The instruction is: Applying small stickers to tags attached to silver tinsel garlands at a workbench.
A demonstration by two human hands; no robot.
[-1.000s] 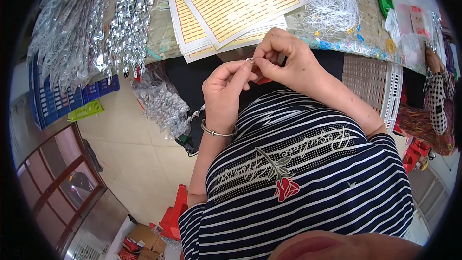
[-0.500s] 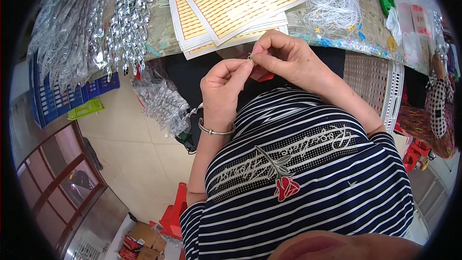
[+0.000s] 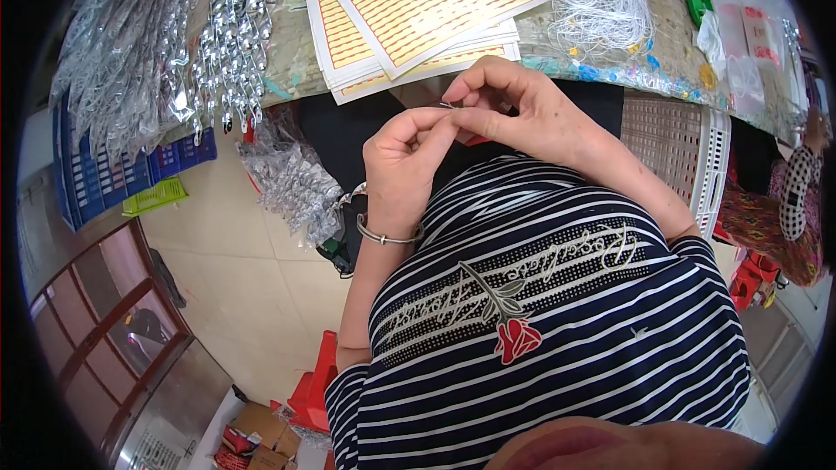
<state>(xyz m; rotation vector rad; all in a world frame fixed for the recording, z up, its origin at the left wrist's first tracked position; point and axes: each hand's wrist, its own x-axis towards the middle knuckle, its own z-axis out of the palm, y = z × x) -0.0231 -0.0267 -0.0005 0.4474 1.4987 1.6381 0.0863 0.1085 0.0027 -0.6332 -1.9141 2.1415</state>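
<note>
My left hand point(image 3: 402, 157), with a metal bangle on the wrist, is closed in a pinch between thumb and forefinger. Against its fingertips my right hand point(image 3: 531, 113) also pinches, its forefinger arched above the thumb. A tiny, thin, wire-like piece point(image 3: 447, 105) shows where the fingertips meet; its kind is too small to make out. Both hands are held over my lap, just short of the table's near edge. Right beyond them lies a stack of yellow sheets point(image 3: 435, 4) with red wavy lines and white borders.
A loose pile of white cord point(image 3: 601, 4) lies right of the sheets. Strings of shiny silver pieces point(image 3: 231, 43) and clear-wrapped bundles point(image 3: 122, 52) hang over the table edge at left. A white plastic basket point(image 3: 670, 144) stands below the table at right. Another person's checked sleeve point(image 3: 794, 191) is at far right.
My right forefinger has lifted and shifted slightly left, opening a wider gap above the thumb. The tiny piece now shows as a thin line at the fingertips. My left hand stays nearly still.
</note>
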